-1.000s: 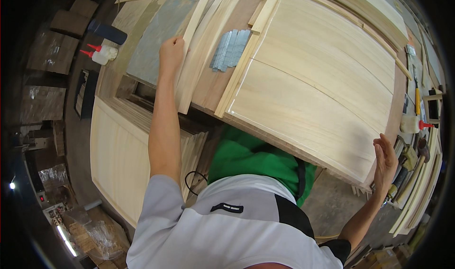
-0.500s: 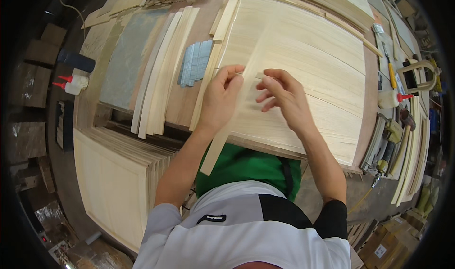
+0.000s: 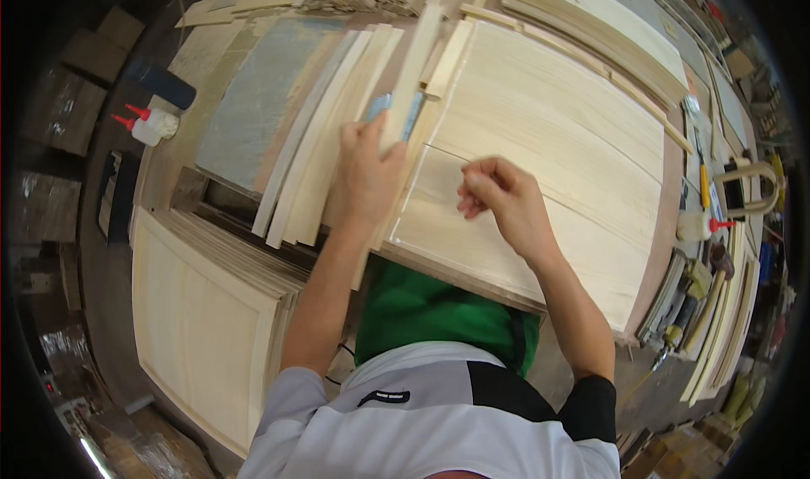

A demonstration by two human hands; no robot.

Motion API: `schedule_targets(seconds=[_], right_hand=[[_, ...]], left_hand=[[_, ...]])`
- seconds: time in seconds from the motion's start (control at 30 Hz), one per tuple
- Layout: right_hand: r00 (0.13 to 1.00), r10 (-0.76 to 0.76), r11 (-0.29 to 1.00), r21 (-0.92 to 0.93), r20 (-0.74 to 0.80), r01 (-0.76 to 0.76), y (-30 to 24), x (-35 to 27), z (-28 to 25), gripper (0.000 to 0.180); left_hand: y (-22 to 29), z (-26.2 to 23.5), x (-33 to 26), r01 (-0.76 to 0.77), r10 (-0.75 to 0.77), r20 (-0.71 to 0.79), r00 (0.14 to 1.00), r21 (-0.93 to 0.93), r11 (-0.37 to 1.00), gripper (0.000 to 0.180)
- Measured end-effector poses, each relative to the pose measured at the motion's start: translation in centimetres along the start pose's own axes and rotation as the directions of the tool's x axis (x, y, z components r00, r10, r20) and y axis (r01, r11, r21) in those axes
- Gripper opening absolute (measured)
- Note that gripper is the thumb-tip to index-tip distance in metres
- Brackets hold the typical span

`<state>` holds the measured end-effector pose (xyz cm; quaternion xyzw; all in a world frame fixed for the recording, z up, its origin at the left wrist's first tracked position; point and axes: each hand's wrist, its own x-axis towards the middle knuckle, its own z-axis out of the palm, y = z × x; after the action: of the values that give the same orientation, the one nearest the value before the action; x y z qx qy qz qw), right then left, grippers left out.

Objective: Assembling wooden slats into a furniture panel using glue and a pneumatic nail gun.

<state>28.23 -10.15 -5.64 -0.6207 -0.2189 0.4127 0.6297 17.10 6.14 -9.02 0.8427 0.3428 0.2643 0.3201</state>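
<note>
My left hand is closed around a long, thin pale wooden strip, held at a slant along the left edge of a wooden panel. Part of a cluster of small blue-grey strips shows behind it. Over the panel's near left area hovers my right hand, its thumb and fingers pinched together. Whatever may be between those fingertips is too small to make out. The panel has lengthwise seams and a white line, apparently glue, along its left edge.
Pale boards lie left of my left hand. Glue bottles with red tips stand further left, and another glue bottle lies at right near a mallet. Stacked panels lean at lower left. Wood battens border the panel's far side.
My left hand has moved left with the wooden strip, from over the panel to its left edge. My right hand has dropped slightly nearer, its fingers drawn together.
</note>
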Motion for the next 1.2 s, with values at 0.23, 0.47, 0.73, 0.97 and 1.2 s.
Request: schedule_targets(seconds=[0.23, 0.47, 0.73, 0.97, 1.2], right_hand=[[0.992, 0.105, 0.993, -0.061, 0.066, -0.101, 0.2, -4.6, -2.0, 0.021], [0.993, 0.107, 0.994, 0.011, -0.042, -0.106, 0.3, -6.8, -4.7, 0.02], [0.928, 0.047, 0.999, -0.002, -0.371, -0.052, 0.7, -9.0, -7.0, 0.018], [0.931, 0.022, 0.998, -0.044, -0.365, -0.041, 1.4, -8.3, -7.3, 0.02], [0.946, -0.078, 0.992, -0.118, -0.315, 0.042, 0.3, -6.7, -6.9, 0.021]], left_hand=[[-4.0, -1.3, 3.4, 0.028, 0.013, -0.097, 0.995, 0.404, 0.914, 0.046], [-1.2, 7.4, 20.1, -0.513, 0.514, 0.043, 0.857, 0.177, 0.84, 0.031], [0.6, 17.6, 30.4, -0.278, 0.246, 0.133, 0.96, 0.54, 0.794, 0.031], [0.0, 17.2, 31.3, -0.121, 0.079, 0.123, 0.989, 0.39, 0.913, 0.039], [1.0, 8.9, 24.2, 0.312, -0.159, 0.278, 0.947, -0.69, 0.653, 0.023]])
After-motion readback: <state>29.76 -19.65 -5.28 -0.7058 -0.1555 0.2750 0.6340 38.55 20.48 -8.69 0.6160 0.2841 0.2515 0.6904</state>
